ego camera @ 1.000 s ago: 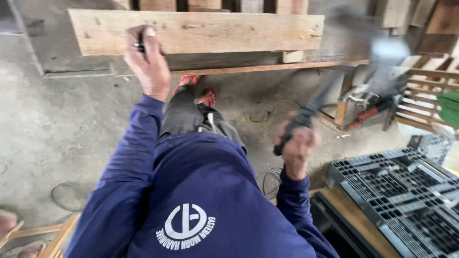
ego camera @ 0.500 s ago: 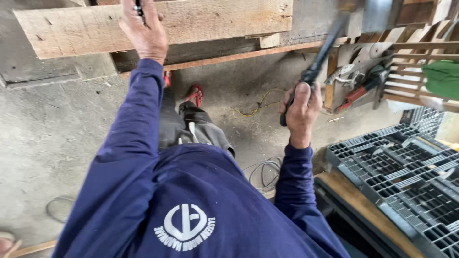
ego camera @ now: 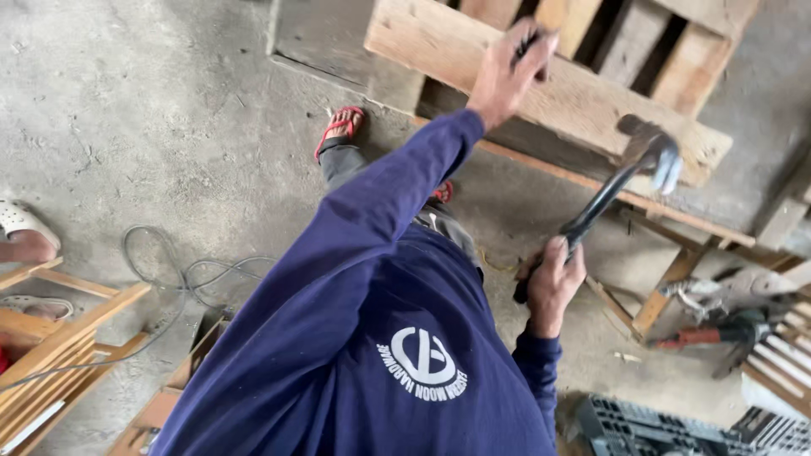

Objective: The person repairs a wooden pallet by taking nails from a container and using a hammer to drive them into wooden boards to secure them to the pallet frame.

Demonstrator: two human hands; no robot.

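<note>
Gripping tight, our right hand [ego camera: 553,283] is closed around the dark handle of a hammer [ego camera: 612,190], whose metal head is raised and blurred just in front of the near edge of a pale wooden plank [ego camera: 583,93]. Our left hand [ego camera: 507,72] reaches forward with its fingers pinched shut on something small and dark pressed against the top of that same plank; we cannot tell what it is.

Going from the left: at the far left edge a white sandal [ego camera: 21,221] sits on the grey concrete floor [ego camera: 152,110], with another person's foot just beside it. Below that lies a stack of light wooden frames [ego camera: 59,333]. A thin grey cable [ego camera: 169,279] loops across the floor next to them. Our blue long-sleeved shirt [ego camera: 372,355] fills the lower middle, with the left sleeve stretching up toward the plank. Above it, our foot in a red sandal [ego camera: 340,128] rests on the concrete near the edge of the wooden pallet [ego camera: 676,59] on which the plank lies. To the right of the hammer, thin wooden slats [ego camera: 667,283] lean together, and a red and dark power tool [ego camera: 718,333] lies on the floor near them. A dark plastic grid crate [ego camera: 667,426] shows in the lower right corner.
</note>
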